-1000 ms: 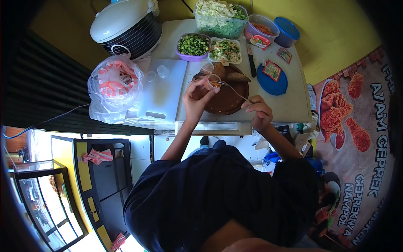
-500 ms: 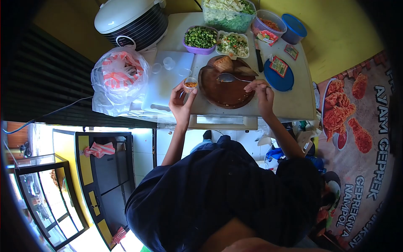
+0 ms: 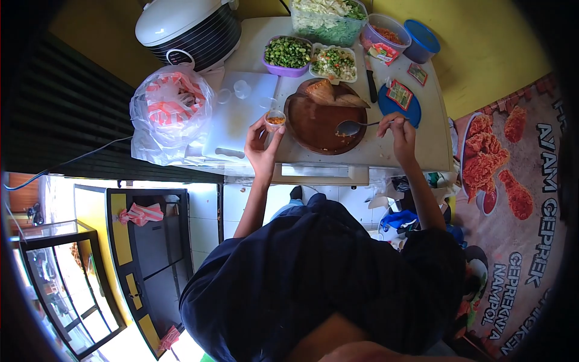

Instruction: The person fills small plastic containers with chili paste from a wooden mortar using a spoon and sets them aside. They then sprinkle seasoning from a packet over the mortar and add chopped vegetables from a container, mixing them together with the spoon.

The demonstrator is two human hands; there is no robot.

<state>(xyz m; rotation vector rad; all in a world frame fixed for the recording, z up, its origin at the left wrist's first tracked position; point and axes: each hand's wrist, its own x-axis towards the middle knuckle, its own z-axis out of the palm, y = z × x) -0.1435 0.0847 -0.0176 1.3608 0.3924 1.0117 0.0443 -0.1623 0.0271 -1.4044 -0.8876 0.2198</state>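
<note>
My left hand (image 3: 263, 142) has its fingers wrapped round a small clear plastic cup (image 3: 275, 119) with orange-red sauce inside, held just left of the mortar. A metal spoon (image 3: 348, 128) is pinched by its handle in my right hand (image 3: 398, 134), its bowl over the right part of the round brown mortar (image 3: 306, 134). The mortar carries traces of sauce on its surface. A brown pestle (image 3: 325, 94) lies across the mortar's far side, its handle pointing right.
Small clear cups (image 3: 242, 89) stand on a white cutting board (image 3: 232, 130), beside a plastic bag (image 3: 172, 108). Behind the mortar are chopped green vegetables (image 3: 288, 53) and a tray of chopped mix (image 3: 333, 64). A knife (image 3: 372, 87), blue lid (image 3: 410, 116) and seasoning sachet (image 3: 400, 94) lie right.
My right hand has moved right and slightly nearer the lid, drawing the spoon from the mortar's middle to its right side. My left hand and the cup have barely moved.
</note>
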